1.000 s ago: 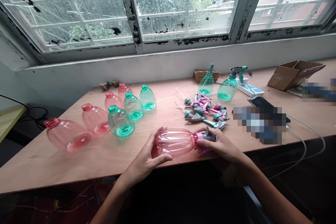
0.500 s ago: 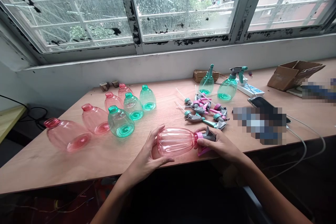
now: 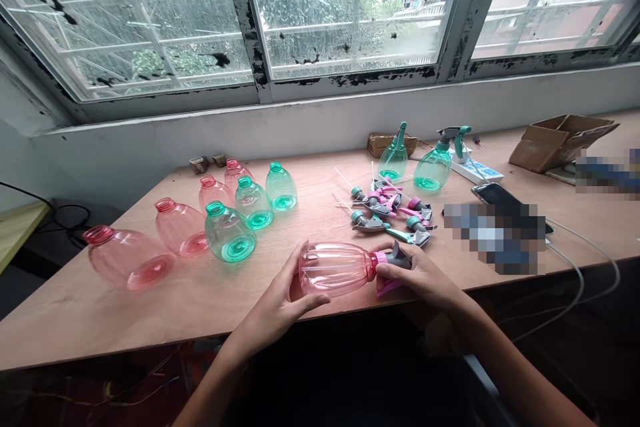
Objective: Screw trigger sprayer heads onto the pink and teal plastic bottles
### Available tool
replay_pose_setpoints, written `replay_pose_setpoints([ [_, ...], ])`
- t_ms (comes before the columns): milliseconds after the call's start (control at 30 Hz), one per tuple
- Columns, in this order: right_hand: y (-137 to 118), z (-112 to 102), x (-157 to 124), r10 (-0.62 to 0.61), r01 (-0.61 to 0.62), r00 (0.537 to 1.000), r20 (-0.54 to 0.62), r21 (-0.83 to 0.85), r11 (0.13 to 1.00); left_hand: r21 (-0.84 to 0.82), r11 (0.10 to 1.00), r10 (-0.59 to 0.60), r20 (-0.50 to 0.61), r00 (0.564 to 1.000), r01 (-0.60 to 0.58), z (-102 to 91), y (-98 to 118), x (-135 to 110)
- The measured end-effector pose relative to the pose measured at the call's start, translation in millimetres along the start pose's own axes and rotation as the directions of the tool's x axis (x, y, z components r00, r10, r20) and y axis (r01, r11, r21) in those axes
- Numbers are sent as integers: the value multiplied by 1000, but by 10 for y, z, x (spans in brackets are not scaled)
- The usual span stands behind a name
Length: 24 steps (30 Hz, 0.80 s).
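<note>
Pink bottle: the ribbed, see-through pink bottle (image 3: 336, 269) lies sideways between the two hands, over the front edge of the tabletop (image 3: 125, 323); whether it touches the wood I cannot tell.
Weight and wall: probably light, with thin plastic that gives a little under a squeeze; unlikely to shatter.
Surface: glossy, so likely slippery along the rounded belly; the ribs should help.
Best hold: the broad base end for steadying, the narrow neck with its pink collar (image 3: 381, 259) for turning force.
Left grip: the left hand (image 3: 280, 299) pinches the base end, fingers on the far side, thumb along the near side.
Right grip: the right hand (image 3: 416, 273) closes on the grey spray head (image 3: 399, 258), thumb near the collar.
Bottle to grips: base toward the left palm, neck pointing right.
</note>
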State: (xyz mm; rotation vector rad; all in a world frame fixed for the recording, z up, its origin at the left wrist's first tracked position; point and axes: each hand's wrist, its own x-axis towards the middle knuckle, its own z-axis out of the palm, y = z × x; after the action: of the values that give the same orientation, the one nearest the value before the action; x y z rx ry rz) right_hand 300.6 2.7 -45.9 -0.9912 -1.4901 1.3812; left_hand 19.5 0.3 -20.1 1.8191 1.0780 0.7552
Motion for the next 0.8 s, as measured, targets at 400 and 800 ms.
replay_pose_setpoints([
  [400,38,-13,2,18,-20,999,28,108,994,-21,991,131,-55,990,-132,33,-51,42],
  [800,66,-13,-6,-1,-2,999,33,98,995,-112,993,-29,18,999,31,-7,-45,-1],
])
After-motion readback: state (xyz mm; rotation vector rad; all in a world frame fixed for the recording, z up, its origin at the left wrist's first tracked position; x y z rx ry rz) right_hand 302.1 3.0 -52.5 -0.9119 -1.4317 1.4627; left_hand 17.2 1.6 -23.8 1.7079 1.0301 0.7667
